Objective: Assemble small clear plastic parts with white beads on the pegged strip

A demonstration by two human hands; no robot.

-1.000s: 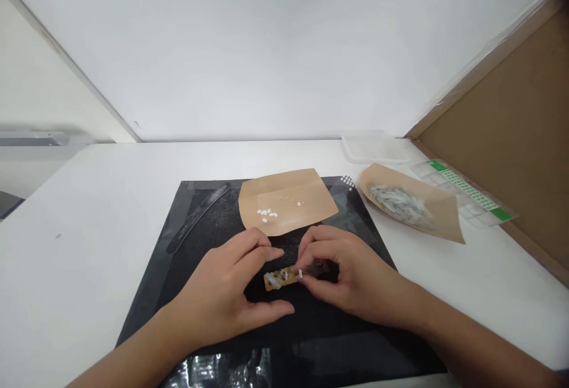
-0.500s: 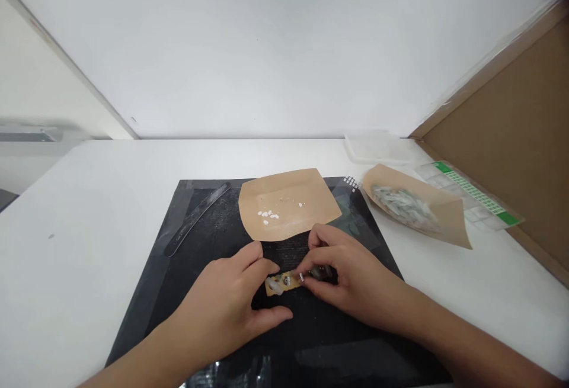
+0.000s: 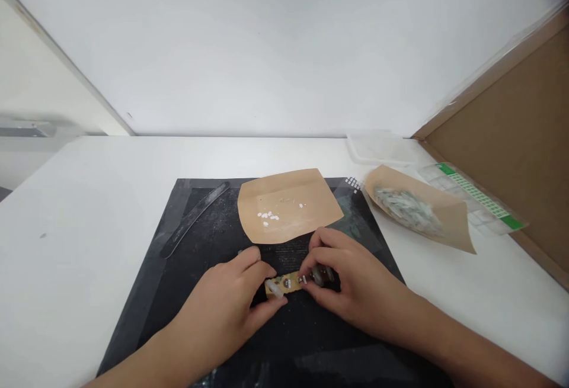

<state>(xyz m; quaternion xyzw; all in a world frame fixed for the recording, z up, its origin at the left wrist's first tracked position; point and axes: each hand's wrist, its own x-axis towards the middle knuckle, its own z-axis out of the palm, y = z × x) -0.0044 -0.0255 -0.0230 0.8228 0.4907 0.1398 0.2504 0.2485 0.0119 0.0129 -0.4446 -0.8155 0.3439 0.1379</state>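
Paper (image 3: pixel 461 233) (brown, at right) holds pale slivers (image 3: pixel 406 205); hands (image 3: pixel 226 290) (image 3: pixel 351 269) hold a yellow strip (image 3: pixel 295 281).

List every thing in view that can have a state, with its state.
Yellowish strip: between the hands, partly covered
Left hand: thumb and fingers about the strip's left end
Right hand: thumb and fingertip close together at the strip
Brown paper sheet: spread out, bearing scattered white bits
Curled brown paper: sides raised, holding heaped pale slivers
Black file: lying on the mat
Green-edged clear case: open or shut unclear
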